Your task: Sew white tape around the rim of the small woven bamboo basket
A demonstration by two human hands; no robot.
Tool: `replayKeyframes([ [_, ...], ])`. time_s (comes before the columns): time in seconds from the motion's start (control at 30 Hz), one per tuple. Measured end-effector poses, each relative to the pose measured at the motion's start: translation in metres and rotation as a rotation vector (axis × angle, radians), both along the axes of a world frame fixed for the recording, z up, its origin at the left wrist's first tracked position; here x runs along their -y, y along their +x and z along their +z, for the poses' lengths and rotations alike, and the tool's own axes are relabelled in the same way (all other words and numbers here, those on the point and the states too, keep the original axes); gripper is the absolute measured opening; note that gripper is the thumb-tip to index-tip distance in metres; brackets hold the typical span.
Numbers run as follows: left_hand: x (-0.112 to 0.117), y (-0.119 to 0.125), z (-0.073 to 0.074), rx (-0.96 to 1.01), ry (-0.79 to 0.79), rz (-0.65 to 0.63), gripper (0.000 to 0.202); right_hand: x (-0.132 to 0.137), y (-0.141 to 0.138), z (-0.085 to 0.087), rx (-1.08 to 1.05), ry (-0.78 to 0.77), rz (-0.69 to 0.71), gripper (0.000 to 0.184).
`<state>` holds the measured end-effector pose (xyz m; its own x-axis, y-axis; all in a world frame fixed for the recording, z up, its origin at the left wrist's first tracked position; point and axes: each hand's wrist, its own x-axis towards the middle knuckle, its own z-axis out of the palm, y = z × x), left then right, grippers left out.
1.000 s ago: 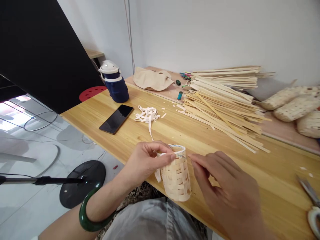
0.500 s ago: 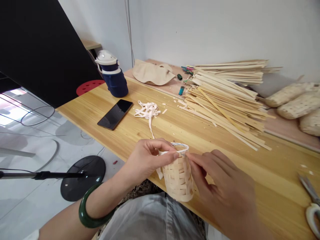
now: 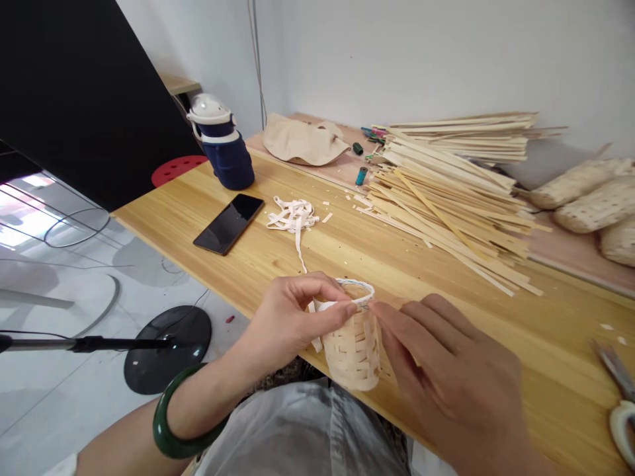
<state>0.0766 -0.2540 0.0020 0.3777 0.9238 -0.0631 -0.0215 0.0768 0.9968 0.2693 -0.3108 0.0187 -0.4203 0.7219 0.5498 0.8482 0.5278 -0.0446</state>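
Observation:
A small woven basket [image 3: 353, 347] of pale flat strips stands tilted at the near edge of the wooden table [image 3: 377, 264], its rim bound in white tape. My left hand [image 3: 288, 320], a green bangle on its wrist, grips the basket's left side, thumb pressed on the rim. My right hand [image 3: 446, 370] is at the basket's right side, fingertips pinched at the rim where a thin thread or needle shows. A white tape end hangs below the left thumb.
A black phone [image 3: 229, 223], a tangle of white tape [image 3: 292, 217] and a navy water bottle [image 3: 223, 152] lie to the left. A large pile of bamboo strips [image 3: 456, 198] fills the back. Scissors [image 3: 620, 396] sit at the right edge; woven pieces [image 3: 590, 198] lie at the far right.
My right hand has come in from beside the basket to pinch at its rim. The left hand has kept its grip; the basket sits slightly lower.

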Motion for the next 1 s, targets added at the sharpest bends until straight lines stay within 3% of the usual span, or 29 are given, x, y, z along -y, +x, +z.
replayKeyframes([
  [0.33, 0.006, 0.006, 0.004, -0.091, 0.262, 0.078, 0.008, 0.003, 0.004, 0.007, 0.1, -0.005, 0.007, 0.019],
  [0.57, 0.024, 0.016, 0.008, -0.257, 0.76, 0.197, 0.008, 0.012, -0.012, 0.011, 0.084, -0.008, -0.087, 0.017],
  [0.7, 0.026, 0.022, 0.004, -0.287, 0.816, 0.189, 0.009, 0.013, -0.023, 0.002, -0.008, -0.035, -0.17, 0.024],
  [1.0, 0.021, 0.018, -0.005, -0.329, 0.917, 0.2, 0.013, 0.018, -0.012, -0.011, -0.279, -0.124, -0.224, 0.01],
])
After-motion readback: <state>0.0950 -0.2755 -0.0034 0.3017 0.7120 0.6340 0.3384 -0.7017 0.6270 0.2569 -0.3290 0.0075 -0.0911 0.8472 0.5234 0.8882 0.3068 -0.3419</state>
